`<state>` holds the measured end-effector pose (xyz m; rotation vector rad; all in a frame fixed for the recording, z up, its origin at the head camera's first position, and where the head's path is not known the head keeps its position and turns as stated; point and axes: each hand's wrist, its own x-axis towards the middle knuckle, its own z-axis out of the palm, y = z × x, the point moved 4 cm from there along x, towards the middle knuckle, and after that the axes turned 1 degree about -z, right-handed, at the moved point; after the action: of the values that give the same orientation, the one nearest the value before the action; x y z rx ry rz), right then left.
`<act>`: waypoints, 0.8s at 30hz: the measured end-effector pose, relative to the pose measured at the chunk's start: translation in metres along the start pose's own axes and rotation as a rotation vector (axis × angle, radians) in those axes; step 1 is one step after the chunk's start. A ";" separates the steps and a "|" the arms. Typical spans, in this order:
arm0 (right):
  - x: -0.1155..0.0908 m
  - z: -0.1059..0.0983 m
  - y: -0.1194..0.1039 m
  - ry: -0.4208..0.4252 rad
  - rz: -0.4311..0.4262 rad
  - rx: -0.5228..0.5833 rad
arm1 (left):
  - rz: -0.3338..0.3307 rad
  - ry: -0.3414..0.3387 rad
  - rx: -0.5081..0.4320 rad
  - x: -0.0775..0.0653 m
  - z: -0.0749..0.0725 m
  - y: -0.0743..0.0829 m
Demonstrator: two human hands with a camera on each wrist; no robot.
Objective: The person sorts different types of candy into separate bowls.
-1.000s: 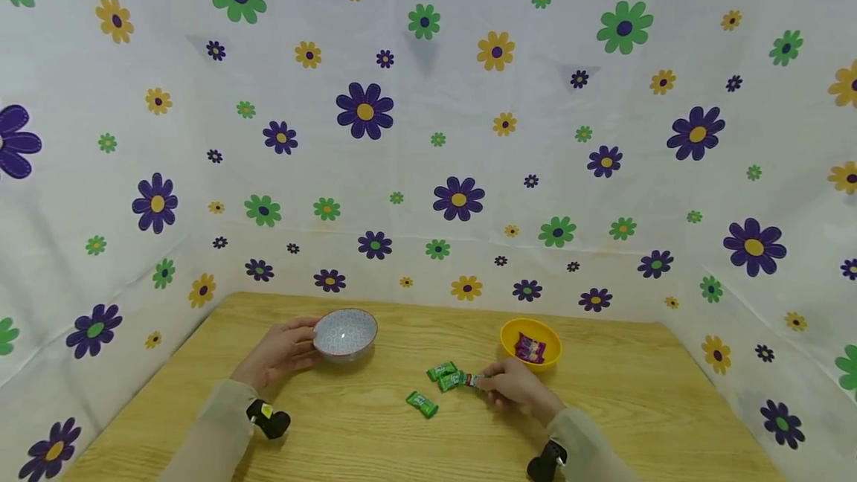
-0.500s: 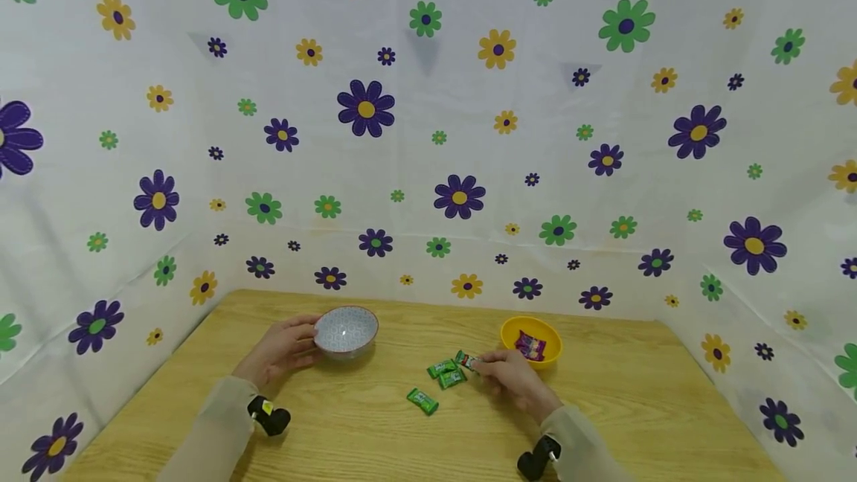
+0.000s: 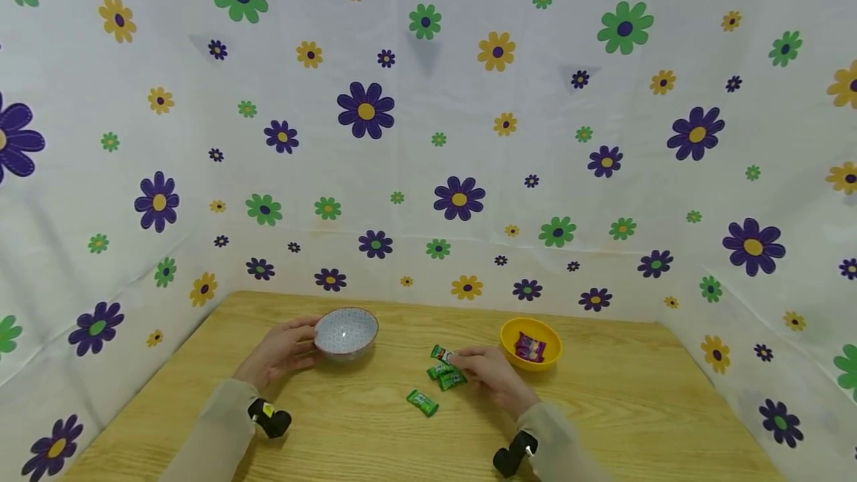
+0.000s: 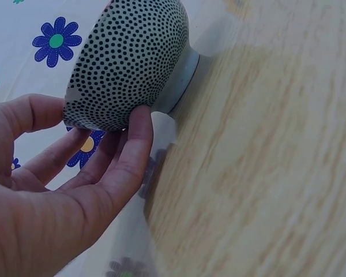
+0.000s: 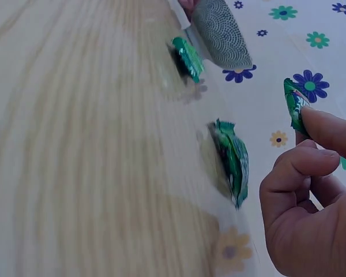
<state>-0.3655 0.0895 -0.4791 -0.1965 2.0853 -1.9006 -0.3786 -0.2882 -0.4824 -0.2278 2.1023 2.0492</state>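
At the left, my left hand (image 3: 284, 352) grips a patterned bowl (image 3: 346, 332) standing on the table. The left wrist view shows the bowl's dotted outside (image 4: 127, 63), with the thumb at the rim and fingers curled against its lower side. My right hand (image 3: 492, 378) pinches a green-wrapped candy (image 5: 294, 107) between thumb and finger, held above the table. Two more green candies (image 3: 452, 379) lie together just below it in the head view. Another green candy (image 3: 422, 402) lies apart, nearer the front. The patterned bowl's inside looks bare.
A yellow bowl (image 3: 512, 329) stands behind and right of my right hand, with purple-wrapped candies (image 3: 530, 346) inside. A white flowered cloth (image 3: 415, 162) surrounds the wooden table (image 3: 375, 445) at the back and sides. Black devices (image 3: 270, 418) are strapped on both wrists.
My right hand has lifted the green candy from beside the others and carried it left and farther back. The left hand and patterned bowl have stayed put.
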 end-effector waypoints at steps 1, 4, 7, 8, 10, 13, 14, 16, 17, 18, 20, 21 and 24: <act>0.001 0.002 0.000 0.008 0.006 0.004 | 0.002 -0.001 0.001 0.000 0.000 0.000; 0.006 0.010 -0.002 0.017 0.005 0.016 | 0.009 -0.005 0.002 0.000 0.001 0.002; 0.011 0.017 -0.004 0.022 -0.002 0.039 | 0.017 -0.012 0.004 -0.001 0.002 0.003; 0.012 0.020 -0.005 0.022 -0.005 0.049 | 0.019 -0.012 0.003 -0.001 0.002 0.003; 0.016 0.025 -0.005 0.023 -0.002 0.066 | 0.023 -0.022 0.001 -0.002 0.002 0.003; 0.020 0.033 -0.007 0.020 0.004 0.081 | 0.020 -0.020 0.000 -0.002 0.002 0.003; 0.021 0.036 -0.008 0.014 0.005 0.083 | 0.017 -0.018 0.001 -0.002 0.002 0.003; 0.023 0.043 -0.010 0.011 0.001 0.091 | 0.016 -0.016 -0.002 -0.002 0.002 0.003; 0.024 0.046 -0.011 0.013 0.001 0.094 | 0.013 -0.013 -0.002 -0.002 0.002 0.003; 0.025 0.050 -0.012 0.011 0.003 0.104 | 0.010 -0.014 -0.005 -0.001 0.001 0.002; 0.029 0.057 -0.013 0.008 -0.004 0.115 | 0.004 -0.014 -0.008 -0.001 0.001 0.001; 0.031 0.060 -0.014 0.010 -0.004 0.122 | 0.004 -0.015 -0.009 0.000 0.001 0.001; 0.037 0.070 -0.016 0.013 0.000 0.132 | -0.002 -0.013 -0.008 0.000 0.001 0.000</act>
<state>-0.3795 0.0104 -0.4735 -0.1545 1.9589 -2.0364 -0.3791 -0.2876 -0.4822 -0.2175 2.0854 2.0528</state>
